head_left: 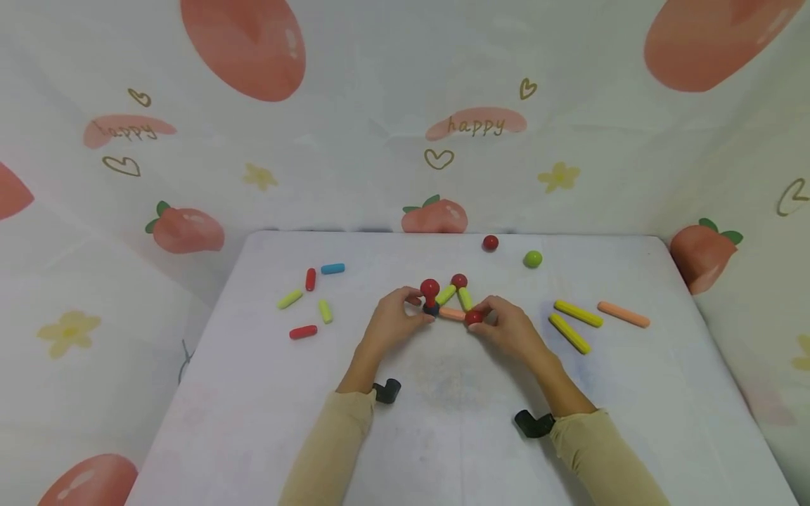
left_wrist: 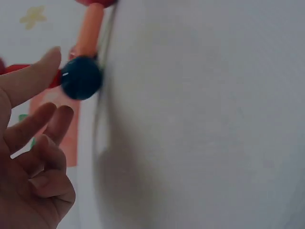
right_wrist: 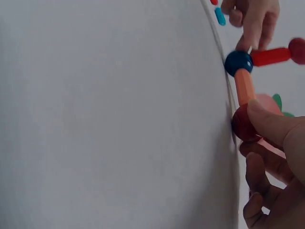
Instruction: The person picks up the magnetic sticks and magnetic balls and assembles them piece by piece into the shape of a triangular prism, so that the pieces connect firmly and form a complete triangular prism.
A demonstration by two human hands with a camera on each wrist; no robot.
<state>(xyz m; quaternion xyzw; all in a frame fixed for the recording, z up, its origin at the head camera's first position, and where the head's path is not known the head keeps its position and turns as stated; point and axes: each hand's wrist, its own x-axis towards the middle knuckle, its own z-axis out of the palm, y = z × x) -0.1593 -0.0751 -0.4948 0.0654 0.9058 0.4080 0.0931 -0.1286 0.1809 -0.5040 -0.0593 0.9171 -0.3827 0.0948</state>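
Observation:
Both hands are at a small frame of balls and rods. My right hand (head_left: 509, 329) pinches a red ball (right_wrist: 244, 123) between thumb and fingers. An orange rod (head_left: 452, 314) joins this ball to a dark blue ball (left_wrist: 82, 78). From the blue ball a red rod (right_wrist: 270, 57) stands up, topped by another red ball (head_left: 429, 287). Two yellow-green rods (head_left: 465, 299) meet at a red ball (head_left: 458, 281) behind. My left hand (head_left: 391, 325) is beside the blue ball, its thumb against the red rod's base and its other fingers apart from it.
Short red, blue (head_left: 332, 268) and yellow-green rods (head_left: 290, 299) lie to the left. Longer yellow rods (head_left: 569, 334) and an orange one (head_left: 624, 314) lie to the right. Loose red (head_left: 490, 243) and green balls (head_left: 533, 259) sit near the table's back edge.

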